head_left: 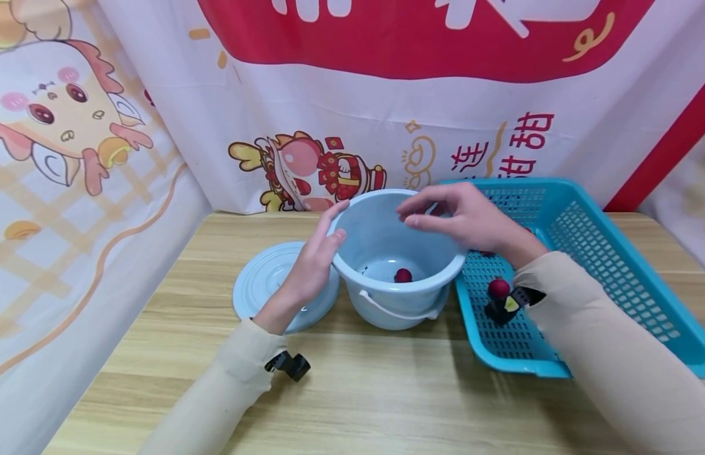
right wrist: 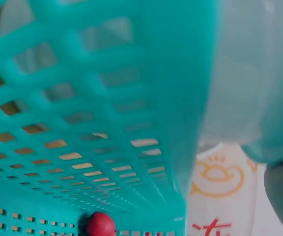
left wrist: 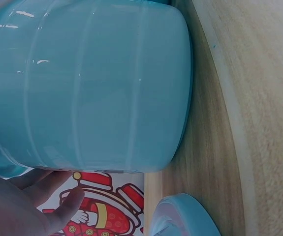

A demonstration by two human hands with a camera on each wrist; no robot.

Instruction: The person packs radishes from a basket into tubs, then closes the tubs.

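A light-blue bucket (head_left: pixel 394 303) stands upright on the table, with a small dark-red ball (head_left: pixel 403 275) on its bottom. My left hand (head_left: pixel 312 259) rests against the bucket's left rim, its thumb at the rim and its fingers extended along the outer side. Over the bucket's right rim reaches my right hand (head_left: pixel 466 218), fingers loosely bent above the opening; nothing shows clearly between them. To the right sits a turquoise mesh basket (head_left: pixel 631 253). Another red ball (head_left: pixel 499 289) lies in it, seen too as a red ball (right wrist: pixel 101 225) in the right wrist view.
A round light-blue lid (head_left: pixel 261 284) lies left of the bucket, partly behind my left hand. The bucket's white handle (head_left: pixel 394 311) hangs at its front. Right beside the bucket runs the basket's rim (head_left: pixel 472 328). A printed cloth (head_left: pixel 352 101) hangs behind the wooden table (head_left: pixel 386 392).
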